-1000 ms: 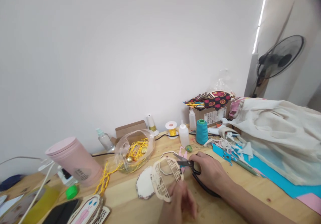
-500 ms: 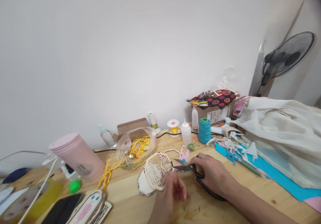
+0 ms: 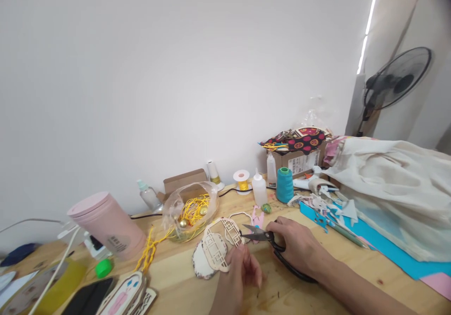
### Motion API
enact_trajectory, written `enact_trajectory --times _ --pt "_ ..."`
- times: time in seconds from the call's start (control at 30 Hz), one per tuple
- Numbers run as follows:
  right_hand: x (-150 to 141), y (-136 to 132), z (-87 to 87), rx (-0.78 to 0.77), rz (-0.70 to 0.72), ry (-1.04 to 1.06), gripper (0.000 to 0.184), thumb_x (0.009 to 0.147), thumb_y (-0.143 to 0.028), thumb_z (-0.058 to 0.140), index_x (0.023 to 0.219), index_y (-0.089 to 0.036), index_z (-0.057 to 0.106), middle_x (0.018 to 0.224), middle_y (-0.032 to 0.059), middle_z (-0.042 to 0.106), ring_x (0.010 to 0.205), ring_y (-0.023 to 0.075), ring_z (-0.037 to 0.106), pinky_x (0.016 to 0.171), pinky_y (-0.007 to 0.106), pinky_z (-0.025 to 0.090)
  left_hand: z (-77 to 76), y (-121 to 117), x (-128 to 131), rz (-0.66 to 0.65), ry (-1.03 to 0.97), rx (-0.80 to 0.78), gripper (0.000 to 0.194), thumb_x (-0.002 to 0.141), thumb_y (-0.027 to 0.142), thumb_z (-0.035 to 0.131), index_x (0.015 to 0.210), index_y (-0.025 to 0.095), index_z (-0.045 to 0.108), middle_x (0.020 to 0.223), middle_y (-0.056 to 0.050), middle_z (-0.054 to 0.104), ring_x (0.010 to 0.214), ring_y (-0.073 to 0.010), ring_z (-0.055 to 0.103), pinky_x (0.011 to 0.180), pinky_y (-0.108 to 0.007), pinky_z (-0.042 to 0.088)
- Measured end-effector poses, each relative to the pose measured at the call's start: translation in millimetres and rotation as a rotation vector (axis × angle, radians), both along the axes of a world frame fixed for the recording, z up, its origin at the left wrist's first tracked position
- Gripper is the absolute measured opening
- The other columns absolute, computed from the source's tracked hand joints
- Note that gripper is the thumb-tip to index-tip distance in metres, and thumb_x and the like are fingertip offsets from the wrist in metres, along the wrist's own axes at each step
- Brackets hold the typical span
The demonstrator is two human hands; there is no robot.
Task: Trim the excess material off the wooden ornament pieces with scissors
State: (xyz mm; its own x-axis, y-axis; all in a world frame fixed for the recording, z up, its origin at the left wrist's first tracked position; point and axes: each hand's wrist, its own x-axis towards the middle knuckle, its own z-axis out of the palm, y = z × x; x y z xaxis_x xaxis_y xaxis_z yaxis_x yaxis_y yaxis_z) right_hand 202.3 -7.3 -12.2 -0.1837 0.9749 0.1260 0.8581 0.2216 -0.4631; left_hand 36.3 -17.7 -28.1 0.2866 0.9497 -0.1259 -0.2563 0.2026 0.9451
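Between thumb and fingers, my left hand point(image 3: 241, 264) pinches the lower right edge of a pale wooden cut-out frame point(image 3: 213, 255) with lattice openings. My right hand point(image 3: 299, 245) is closed round the black handles of a pair of scissors point(image 3: 257, 233). Their blades stand apart and point left, close to the frame's right edge; whether they touch it I cannot tell. Behind and under the frame lies a white rounded piece point(image 3: 200, 259) with a patterned rim. A thin pale outline piece point(image 3: 243, 215) and a pink cut-out point(image 3: 258, 217) rest just beyond the blades.
A clear bag point(image 3: 192, 207) of yellow cord, a white squeeze bottle point(image 3: 259, 190) and a teal thread cone point(image 3: 284, 185) stand behind my hands. To the left are a pink canister point(image 3: 109, 228) and a phone point(image 3: 89, 297). Blue sheet point(image 3: 391, 256) and cream cloth point(image 3: 394, 183) lie right.
My left hand has shifted left with the wooden frame, which now tilts lower over the white piece. The scissor blades have opened wider. The view swung slightly and came back.
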Motion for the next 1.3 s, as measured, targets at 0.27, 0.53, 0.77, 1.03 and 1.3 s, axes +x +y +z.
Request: enact_trajectory --times 0.27,0.53,0.77,1.03,1.3 --pt "-1 3 1.7 -0.034 -0.012 -0.037 0.023 0.065 -0.015 0.049 0.082 -0.026 0.060 0.078 0.0011 0.057 0.074 0.0163 0.053 0.058 0.023 0.029 -3.5 -2 0 0.002 0.064 0.048 0.043 0.078 0.047 0.041 0.046 0.019 0.047 0.033 0.002 0.047 0.037 -0.0106 0.040 0.058 -0.031 0.047" --pt "0 0 1.2 0.015 -0.003 -0.013 0.025 0.065 -0.014 0.048 0.083 -0.026 0.059 0.078 0.0009 0.057 0.077 0.0161 0.053 0.060 0.022 0.030 2.7 -1 1 0.022 -0.019 -0.006 0.040 0.072 0.050 0.049 0.046 0.020 0.044 0.035 0.003 0.048 0.038 -0.0103 0.042 0.052 -0.027 0.044" --pt "1 0 -1.2 0.006 0.005 -0.003 0.026 0.063 -0.013 0.048 0.082 -0.026 0.059 0.078 0.0006 0.056 0.076 0.0159 0.052 0.060 0.022 0.031 2.8 -1 0 0.005 0.000 -0.003 0.038 0.075 0.048 0.046 0.051 0.019 0.046 0.039 0.003 0.050 0.042 -0.0111 0.045 0.055 -0.028 0.043" --pt "1 0 -2.4 0.010 0.012 -0.015 0.025 0.062 -0.013 0.047 0.080 -0.026 0.059 0.076 0.0004 0.056 0.073 0.0158 0.053 0.057 0.022 0.030 0.2 0 0 0.006 0.054 0.049 0.039 0.078 0.047 0.042 0.051 0.019 0.047 0.038 0.003 0.050 0.041 -0.0112 0.043 0.055 -0.028 0.043" --pt "-1 7 -1.2 -0.031 -0.136 -0.044 0.022 0.069 -0.020 0.045 0.084 -0.026 0.060 0.079 0.0036 0.059 0.073 0.0182 0.055 0.055 0.024 0.028 -5.4 -12 10 -0.086 0.180 0.070 0.048 0.077 0.052 0.040 0.043 0.019 0.050 0.033 0.001 0.049 0.038 -0.0114 0.045 0.050 -0.025 0.040"
